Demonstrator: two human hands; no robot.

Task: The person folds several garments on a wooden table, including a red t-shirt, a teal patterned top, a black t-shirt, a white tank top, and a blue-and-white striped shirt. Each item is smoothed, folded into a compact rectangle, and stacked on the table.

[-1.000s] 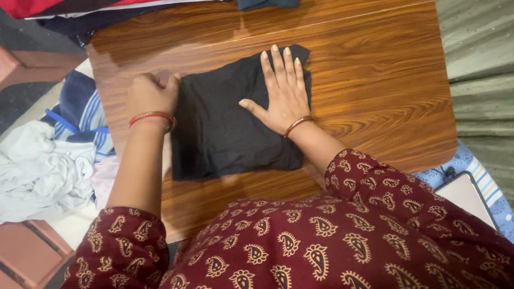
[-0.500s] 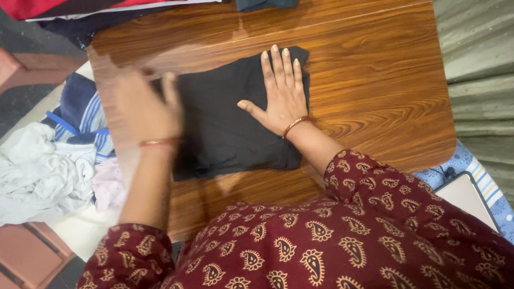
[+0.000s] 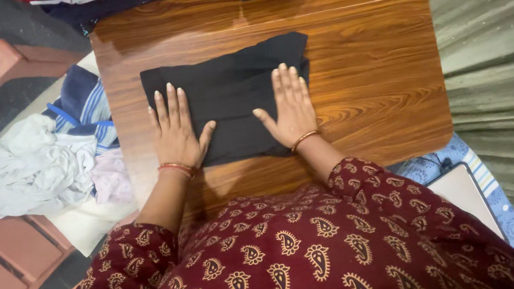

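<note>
A soft black folded cloth (image 3: 229,97) lies as a flat rectangle near the middle of the glossy wood-grain surface (image 3: 370,78). The left hand (image 3: 177,132) and right hand (image 3: 291,106) press flat on its near edge, fingers straight, slightly spread, pinching nothing

Black cloth (image 3: 232,93): one folded garment of plain dark fabric, no pattern visible. Shape roughly rectangular, wider than deep; far right corner juts out slightly, near edge a little uneven. Lies flat on the wooden table (image 3: 367,58), about the middle of the top, long side across. Left hand (image 3: 176,131) and right hand (image 3: 292,108) rest flat on its near half, fingers spread, palms down.
</note>
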